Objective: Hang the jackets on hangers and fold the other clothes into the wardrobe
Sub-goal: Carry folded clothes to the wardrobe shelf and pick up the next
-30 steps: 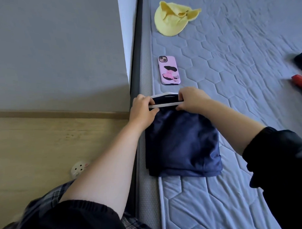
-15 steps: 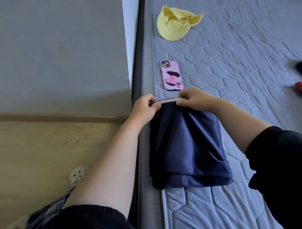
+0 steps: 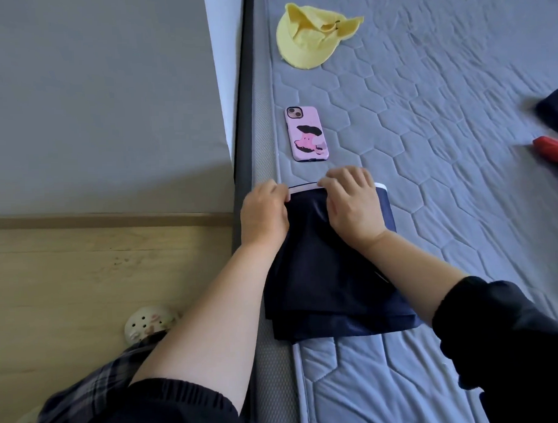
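**Folding the navy garment at the bed's side**

We are pinching the white-trimmed edge of the navy garment, which is lying folded on the mattress by its near side. The left hand and right hand are both curling their fingers around that edge. We are judging it best to carry the edge over evenly, match the corners, then press it flat. We are reading no writing anywhere; the pink phone case is showing only a picture.
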